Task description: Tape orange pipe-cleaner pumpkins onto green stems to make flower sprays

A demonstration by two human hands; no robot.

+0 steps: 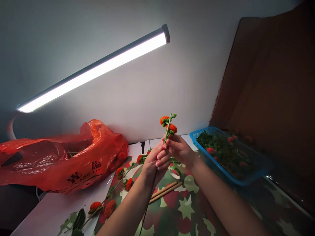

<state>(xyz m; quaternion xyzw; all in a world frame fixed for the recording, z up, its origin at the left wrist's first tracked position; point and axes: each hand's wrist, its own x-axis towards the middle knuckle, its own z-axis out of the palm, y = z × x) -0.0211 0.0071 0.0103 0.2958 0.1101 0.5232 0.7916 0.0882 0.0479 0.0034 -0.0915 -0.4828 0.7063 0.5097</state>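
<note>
My left hand (157, 160) is closed around the thin stem of an artificial flower sprig (171, 128), held upright in front of me. Two fluffy orange blooms with green bases and a small green bud sit at its top. From the right, my right hand (181, 149) pinches the same stem just under the blooms, its fingertips touching those of my left hand. The dark lower stem runs down past my left wrist. Below the hands is a roll of green tape (175, 173); whether its strip reaches my fingers I cannot tell.
Two wooden sticks (165, 192) lie on the patterned mat (185, 208). Another orange flower branch (108, 196) lies to the left, near a red plastic bag (98, 157). A blue basket (219, 170) of flowers and leaves stands right, beside cardboard (268, 82). A lit lamp (98, 72) hangs above.
</note>
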